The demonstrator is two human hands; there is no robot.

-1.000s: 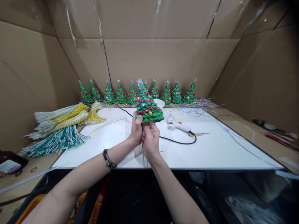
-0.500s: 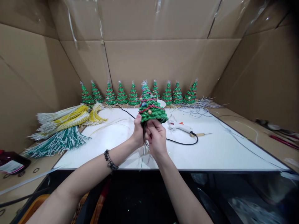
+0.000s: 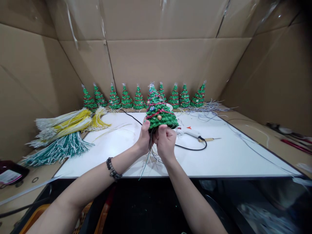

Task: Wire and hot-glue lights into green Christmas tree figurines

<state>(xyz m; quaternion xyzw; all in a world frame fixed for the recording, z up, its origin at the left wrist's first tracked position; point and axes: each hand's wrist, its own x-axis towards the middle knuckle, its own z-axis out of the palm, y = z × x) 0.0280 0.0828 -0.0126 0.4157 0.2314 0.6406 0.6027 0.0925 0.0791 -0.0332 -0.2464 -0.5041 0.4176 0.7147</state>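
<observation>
A small green Christmas tree (image 3: 159, 113) with red garland, gold balls and a clear star-like top is held up over the front of the white board. My left hand (image 3: 144, 138) grips its lower left edge, thumb up along the side. Closed under the base is my right hand (image 3: 166, 143), its thumb pressed on the curled forefinger against the tree's lower rim. What those fingers pinch is hidden. Loose thin strands (image 3: 150, 152) hang from beneath the tree between both hands.
Several similar trees (image 3: 126, 97) line the cardboard back wall. Bundles of yellow-white (image 3: 65, 125) and green-white strands (image 3: 60, 148) lie left. A white glue gun (image 3: 192, 132) with black cord and a wooden-handled awl (image 3: 209, 139) lie right. A dark bottle (image 3: 12, 172) is at far left.
The tree and both hands have shifted slightly right. My right fingers have curled from a pinch into a tighter fist under the base, and the tree is tilted a little more.
</observation>
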